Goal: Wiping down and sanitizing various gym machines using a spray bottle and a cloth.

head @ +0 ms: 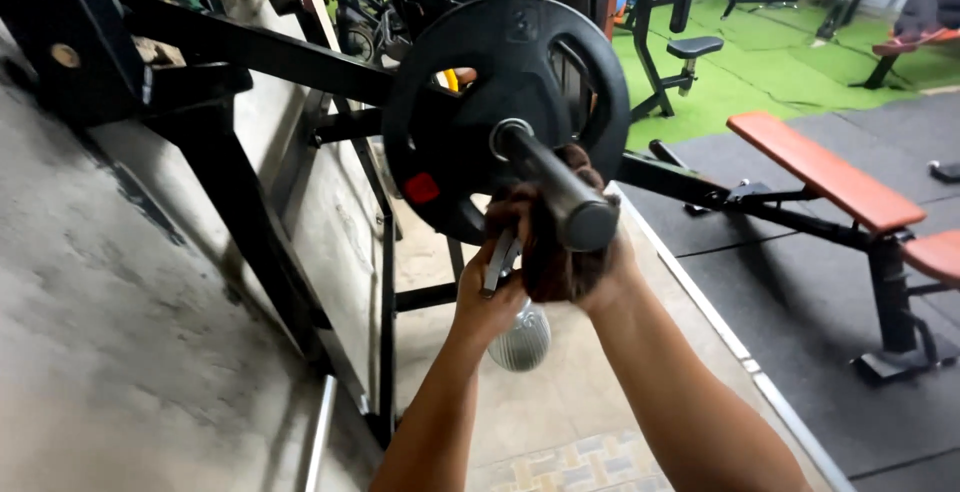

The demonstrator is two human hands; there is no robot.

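At the centre of the frame a black weight plate (500, 112) sits on a steel bar sleeve (555, 182) that juts toward the camera, its blunt end just above the person's hands. The right hand (575, 252) is wrapped around the sleeve from below with a dark cloth (545, 252), its grip clamped on cloth and bar. The left hand (490, 292) sits just beside it, grip shut on a thin grey handle (500, 262), with a ribbed silver bottle (520, 337) hanging below. The black rack frame (250, 152) crowds the left side against a concrete wall (90, 302). Open floor lies lower centre; to the right an orange padded bench (825, 172) borders the dark mat (800, 302).
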